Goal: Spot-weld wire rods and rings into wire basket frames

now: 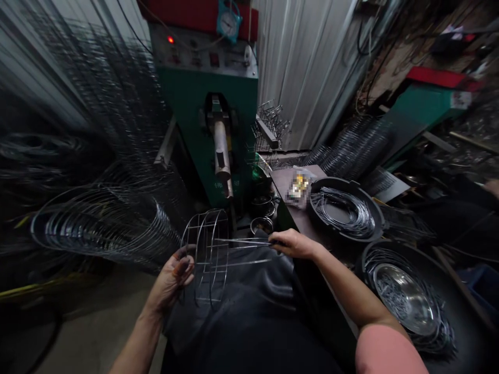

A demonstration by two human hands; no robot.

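A round, cage-like wire frame (211, 259) of bright metal rings and cross wires stands over my lap, just in front of the dark apron (257, 301). My left hand (177, 275) has its thumb and fingers closed on the frame's left rim. Long straight wires (245, 242) run rightward from the frame to my right hand (292, 243), whose fingers are wrapped round their ends. Whether these wires are joined to the frame I cannot tell. Beyond the frame, the metal electrode arm (222, 150) of a green machine (183, 98) points down toward it.
Stacked wire rings (105, 223) stand at left. On the right, a black pan (378, 208) holds wire rings, and a steel bowl (424, 306) of small wire pieces sits among more rings. A plastic bag (298, 187) lies on the bench. Another person's hand (493, 187) shows at the right edge.
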